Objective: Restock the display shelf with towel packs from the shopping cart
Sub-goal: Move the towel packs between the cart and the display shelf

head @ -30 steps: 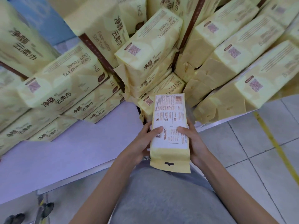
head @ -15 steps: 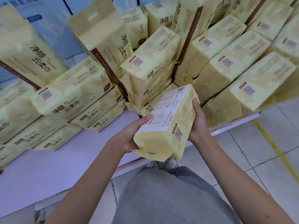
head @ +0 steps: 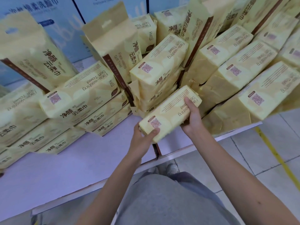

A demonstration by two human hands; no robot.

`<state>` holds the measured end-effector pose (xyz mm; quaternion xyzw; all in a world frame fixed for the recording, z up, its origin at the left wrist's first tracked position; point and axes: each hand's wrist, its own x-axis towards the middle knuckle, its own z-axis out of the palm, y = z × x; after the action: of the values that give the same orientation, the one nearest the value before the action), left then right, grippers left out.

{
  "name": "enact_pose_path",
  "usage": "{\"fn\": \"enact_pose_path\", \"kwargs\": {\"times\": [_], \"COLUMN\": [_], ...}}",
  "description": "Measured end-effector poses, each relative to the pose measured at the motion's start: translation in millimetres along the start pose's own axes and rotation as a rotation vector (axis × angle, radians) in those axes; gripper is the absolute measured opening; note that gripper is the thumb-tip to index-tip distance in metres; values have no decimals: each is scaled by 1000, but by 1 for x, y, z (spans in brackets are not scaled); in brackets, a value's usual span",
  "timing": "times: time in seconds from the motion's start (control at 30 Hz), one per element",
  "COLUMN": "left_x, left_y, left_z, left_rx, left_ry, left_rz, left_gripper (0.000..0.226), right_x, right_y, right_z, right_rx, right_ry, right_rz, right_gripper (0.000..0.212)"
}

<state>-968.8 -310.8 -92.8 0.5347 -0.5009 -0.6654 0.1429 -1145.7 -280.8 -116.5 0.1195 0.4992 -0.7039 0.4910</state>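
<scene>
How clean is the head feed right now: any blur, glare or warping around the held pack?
Head view: held pack, between left hand and right hand, reads fairly sharp; outer packs smear and bow with wide-angle distortion; lighting soft and even, no glare, shelf tinted purple.

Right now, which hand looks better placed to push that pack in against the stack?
Likely the left. The left hand grips the near end of the towel pack, so it can push toward the stack. The right hand holds its side, more a guide.
</scene>
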Motion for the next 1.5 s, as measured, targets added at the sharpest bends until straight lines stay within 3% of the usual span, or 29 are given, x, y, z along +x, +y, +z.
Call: {"fn": "enact_pose_path", "kwargs": {"times": [0.07, 0.23, 0.4, 0.57, 0.7, 0.9, 1.1, 1.27, 1.5], "left_x": [14, 45, 59, 66, 64, 55, 25, -7, -60], "left_y": [-3, 4, 12, 25, 19, 15, -4, -36, -84], "left_z": [6, 11, 23, 36, 40, 32, 40, 58, 74], "left_rx": [23, 84, 24, 66, 81, 125, 120, 186, 181], "left_ry": [43, 88, 112, 244, 266, 238, 320, 432, 468], "left_rz": [65, 125, 115, 148, 166, 168, 173, 112, 3], "left_gripper": [59, 60, 45, 50, 55, 46, 58, 68, 49], "right_x": [5, 19, 29, 40, 41, 35, 23, -3, -35], "right_y": [-2, -9, -17, -9, -7, -9, -6, -2, 4], "right_z": [10, 26, 32, 26, 23, 26, 0, -28, -73], "right_rx": [-52, -96, -94, -200, -253, -310, -534, -871, -1366], "right_ry": [58, 146, 175, 166, 123, 164, -7, -224, -552], "right_rz": [-13, -69, -86, -111, -136, -111, -61, 51, 2], "right_gripper": [62, 50, 14, 42, 45, 45, 48, 19, 33]}}
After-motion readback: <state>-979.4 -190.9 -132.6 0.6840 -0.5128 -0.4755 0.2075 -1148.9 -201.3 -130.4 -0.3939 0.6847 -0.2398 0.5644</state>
